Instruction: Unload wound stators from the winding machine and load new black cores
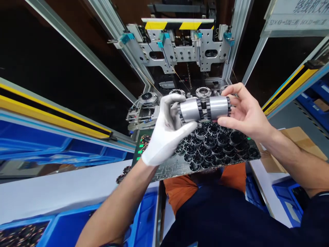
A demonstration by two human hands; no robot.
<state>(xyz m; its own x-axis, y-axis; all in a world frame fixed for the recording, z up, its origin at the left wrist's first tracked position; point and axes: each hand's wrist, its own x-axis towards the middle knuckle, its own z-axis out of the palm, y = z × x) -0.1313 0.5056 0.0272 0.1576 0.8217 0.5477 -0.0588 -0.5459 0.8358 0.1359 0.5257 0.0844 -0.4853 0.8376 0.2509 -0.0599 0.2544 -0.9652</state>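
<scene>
Far left, at 8 o'clock: blue plastic bin holding dark ring-shaped parts, beside a white bench top; above it a yellow-and-black striped rail running toward the middle. Centre: left hand in a white knit glove, fingers curled round the left end of a stack of stator cores, thumb pressed up under it. The stack sits at frame centre, held in the air just above the tray; its long axis lies level, left to right, ends pointing to 9 and 3 o'clock. It reads as smooth grey metal cylinders with black toothed plastic collars between them and at the ends. Right hand, bare, closed on the right end, thumb beneath and index finger arched over the top. Below both hands, a flat dark tray packed with upright black-and-silver ring cores in rows. At 12 o'clock, a silver machined frame with teal clips and a yellow-black hazard bar. At 1 o'clock, top right, a white sign with Chinese characters and small digits, too blurred to read surely. At 4 o'clock, a brown cardboard box.
</scene>
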